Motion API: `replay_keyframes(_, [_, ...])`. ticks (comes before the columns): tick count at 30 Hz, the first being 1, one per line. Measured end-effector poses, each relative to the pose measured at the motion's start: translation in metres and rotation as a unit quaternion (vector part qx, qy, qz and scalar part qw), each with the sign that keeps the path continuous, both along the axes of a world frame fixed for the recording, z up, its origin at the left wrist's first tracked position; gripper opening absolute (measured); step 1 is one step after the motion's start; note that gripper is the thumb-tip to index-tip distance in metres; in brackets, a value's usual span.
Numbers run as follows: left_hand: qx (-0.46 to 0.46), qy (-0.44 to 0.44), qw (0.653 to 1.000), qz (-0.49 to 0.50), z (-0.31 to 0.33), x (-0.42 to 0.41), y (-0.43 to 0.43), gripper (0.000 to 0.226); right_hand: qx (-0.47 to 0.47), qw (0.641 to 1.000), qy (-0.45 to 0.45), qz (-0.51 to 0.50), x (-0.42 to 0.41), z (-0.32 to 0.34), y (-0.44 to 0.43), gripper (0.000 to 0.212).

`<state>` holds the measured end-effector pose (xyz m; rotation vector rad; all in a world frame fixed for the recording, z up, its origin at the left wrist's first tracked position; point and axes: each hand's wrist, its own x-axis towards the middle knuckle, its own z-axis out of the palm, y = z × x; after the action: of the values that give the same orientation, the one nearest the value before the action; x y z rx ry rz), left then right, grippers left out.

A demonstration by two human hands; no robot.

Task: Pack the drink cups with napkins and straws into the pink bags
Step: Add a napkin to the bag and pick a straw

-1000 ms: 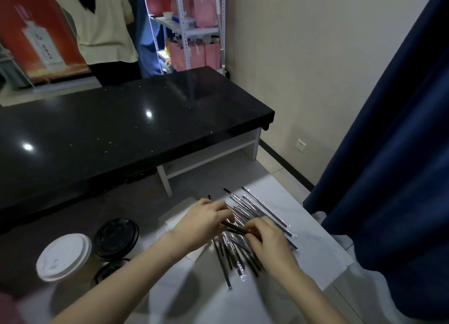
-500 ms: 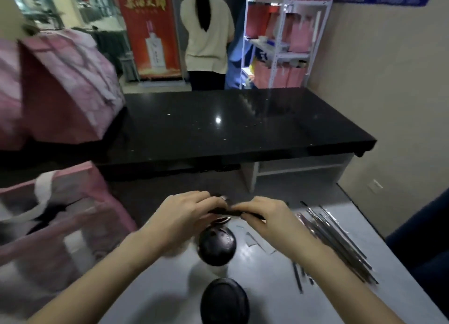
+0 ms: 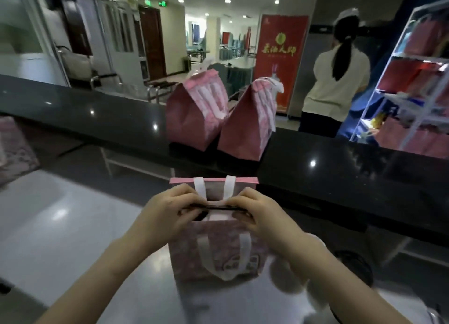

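Straws (image 3: 215,207) (dark) above pink bag (image 3: 218,248), hands (image 3: 167,213) (image 3: 263,218) pinching

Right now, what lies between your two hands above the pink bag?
In the head view, a thin dark bundle, seemingly straws, spans the gap; the left hand and right hand each pinch an end over the open pink bag.

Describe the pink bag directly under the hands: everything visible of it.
The pink bag stands upright on the pale grey table with its mouth open. It looks like thin fabric or coated paper, with a pink-and-white print and a plain pink band along the rear rim. The rear white handle stands up; the front one hangs down its face in a loop. The left hand and right hand hold dark straws crosswise just above the mouth. Whether they touch the rim is unclear.
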<state>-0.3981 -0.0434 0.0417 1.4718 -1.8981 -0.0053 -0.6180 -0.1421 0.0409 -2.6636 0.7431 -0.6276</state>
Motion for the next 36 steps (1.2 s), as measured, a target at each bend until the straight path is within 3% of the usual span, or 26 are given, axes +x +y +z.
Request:
replay_keyframes(6, [0.007, 0.015, 0.997, 0.071, -0.011, 0.040, 0.002, 0.018, 0.041, 0.999, 0.029, 0.005, 0.061, -0.002, -0.023, 0.024])
replay_keyframes(13, [0.092, 0.020, 0.993, 0.066, -0.024, 0.046, -0.022, 0.023, 0.143, 0.987, 0.051, -0.045, 0.054, -0.019, -0.038, 0.023])
replay_keyframes(17, [0.113, 0.036, 0.993, 0.021, -0.029, 0.043, -0.035, 0.027, 0.111, 0.988, 0.078, -0.077, 0.038, -0.026, -0.048, 0.024])
replay_keyframes(22, [0.089, 0.012, 0.995, 0.036, -0.031, 0.044, -0.048, 0.026, 0.067, 0.986, 0.114, -0.099, 0.033, -0.032, -0.061, 0.028])
replay_keyframes(25, [0.101, -0.001, 0.994, 0.043, -0.035, 0.050, -0.047, 0.042, 0.088, 0.985, 0.123, -0.089, 0.038, -0.035, -0.062, 0.035])
replay_keyframes(29, [0.143, 0.002, 0.989, 0.034, -0.041, 0.059, -0.040, 0.073, 0.102, 0.986, 0.119, -0.065, 0.043, -0.034, -0.062, 0.063])
replay_keyframes(36, [0.171, -0.025, 0.985, 0.016, -0.050, 0.070, -0.028, 0.095, -0.075, 0.990, 0.087, -0.085, 0.043, -0.022, -0.065, 0.064])
